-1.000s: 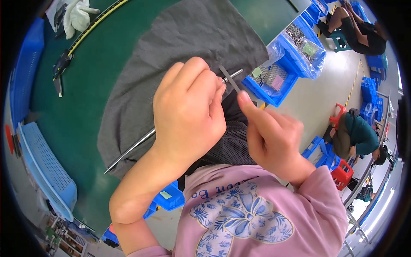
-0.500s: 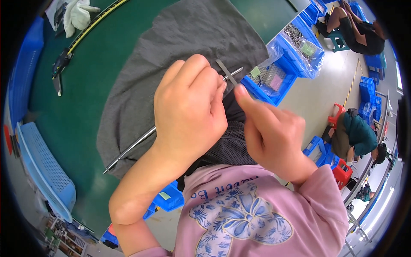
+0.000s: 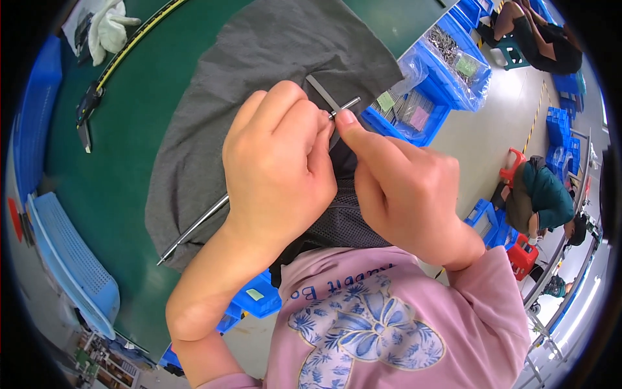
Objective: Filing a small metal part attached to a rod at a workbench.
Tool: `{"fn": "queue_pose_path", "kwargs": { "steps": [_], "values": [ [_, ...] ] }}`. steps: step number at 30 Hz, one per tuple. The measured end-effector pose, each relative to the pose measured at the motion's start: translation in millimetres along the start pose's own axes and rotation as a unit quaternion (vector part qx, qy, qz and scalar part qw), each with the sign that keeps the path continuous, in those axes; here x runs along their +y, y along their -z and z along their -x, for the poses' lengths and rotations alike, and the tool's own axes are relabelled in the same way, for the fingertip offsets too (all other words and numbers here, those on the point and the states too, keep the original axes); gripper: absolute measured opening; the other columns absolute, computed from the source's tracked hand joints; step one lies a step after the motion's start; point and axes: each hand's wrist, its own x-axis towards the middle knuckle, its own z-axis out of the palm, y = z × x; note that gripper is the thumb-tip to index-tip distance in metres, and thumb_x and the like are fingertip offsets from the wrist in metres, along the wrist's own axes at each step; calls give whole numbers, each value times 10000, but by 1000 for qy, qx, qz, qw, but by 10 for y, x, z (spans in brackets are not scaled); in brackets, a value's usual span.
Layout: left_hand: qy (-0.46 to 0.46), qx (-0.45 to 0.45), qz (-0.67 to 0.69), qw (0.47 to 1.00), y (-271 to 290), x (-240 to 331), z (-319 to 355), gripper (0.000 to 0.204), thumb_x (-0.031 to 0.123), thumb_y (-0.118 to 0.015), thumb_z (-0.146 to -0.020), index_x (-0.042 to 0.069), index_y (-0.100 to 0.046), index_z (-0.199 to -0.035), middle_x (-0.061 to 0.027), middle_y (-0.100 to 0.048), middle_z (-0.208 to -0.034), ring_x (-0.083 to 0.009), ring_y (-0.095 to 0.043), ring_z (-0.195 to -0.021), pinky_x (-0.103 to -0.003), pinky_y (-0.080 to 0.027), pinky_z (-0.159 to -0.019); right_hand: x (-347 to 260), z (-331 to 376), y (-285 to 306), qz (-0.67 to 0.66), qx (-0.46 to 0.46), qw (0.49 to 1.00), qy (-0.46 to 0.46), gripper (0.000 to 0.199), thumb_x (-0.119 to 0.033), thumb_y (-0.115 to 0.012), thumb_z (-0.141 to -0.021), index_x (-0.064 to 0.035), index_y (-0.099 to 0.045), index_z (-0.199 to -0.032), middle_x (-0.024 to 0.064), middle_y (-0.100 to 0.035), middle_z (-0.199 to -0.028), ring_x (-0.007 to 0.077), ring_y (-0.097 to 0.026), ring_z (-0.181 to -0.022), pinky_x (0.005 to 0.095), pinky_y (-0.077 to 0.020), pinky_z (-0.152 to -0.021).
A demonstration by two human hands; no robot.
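My left hand (image 3: 278, 155) is closed around a thin shiny metal rod (image 3: 194, 227). The rod slants across a dark grey cloth (image 3: 259, 61); its long part comes out below my wrist and its short end sticks out past my fingertips. In my closed right hand (image 3: 408, 188) is a narrow flat metal file (image 3: 322, 93), with the thumb laid along it. The file crosses the rod close to its short end, right beside my left fingertips. My fingers hide the middle of the rod and the near part of the file.
White gloves (image 3: 109, 32) and a long yellow-and-black measuring tool (image 3: 133, 45) lie on the green table (image 3: 155, 39). A light blue basket (image 3: 81, 256) stands at the left. Blue bins (image 3: 421, 133) with metal parts sit at the right edge; people sit farther off.
My right hand and the file have moved a little left and up along the rod's short end, so more of the file reaches past the rod. My left hand has shifted slightly left.
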Motion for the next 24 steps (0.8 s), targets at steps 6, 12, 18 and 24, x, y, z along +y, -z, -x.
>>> {"fn": "queue_pose_path", "kwargs": {
  "steps": [6, 12, 18, 24],
  "values": [
    [-3, -10, 5, 1000, 14, 0, 5, 154, -45, -685, -663, 21, -553, -707, -80, -522, -746, -279, -519, -662, -379, -431, -574, -5, 259, 74, 9, -44, 998, -37, 479, 64, -607, -713, -36, -649, -1179, 69, -513, -582, 225, -510, -443, 336, -385, -421],
    [5, -9, 11, 1000, 25, -4, 20, 156, -49, -686, -666, 22, -552, -708, -78, -527, -742, -276, -518, -653, -371, -425, -565, 72, 326, -124, 11, 53, 999, 3, 499, -43, -646, -672, -92, -675, -1168, 3, -416, -524, 155, -417, -357, 314, -329, -353],
    [5, -11, 10, 1000, 21, 5, 7, 161, -55, -688, -661, 22, -551, -699, -77, -528, -735, -273, -518, -648, -365, -421, -558, 61, 108, -162, -23, 62, 998, 20, 537, 88, -591, -674, -13, -648, -1198, 59, -472, -548, 197, -451, -392, 321, -355, -396],
    [-2, -13, 8, 1000, 16, -6, 11, 167, -63, -687, -657, 20, -548, -698, -78, -519, -725, -271, -515, -636, -363, -417, -550, 4, 213, -43, -8, 18, 1000, -6, 537, 62, -604, -687, -31, -640, -1215, 59, -487, -564, 214, -454, -402, 340, -348, -399]
  ]
}}
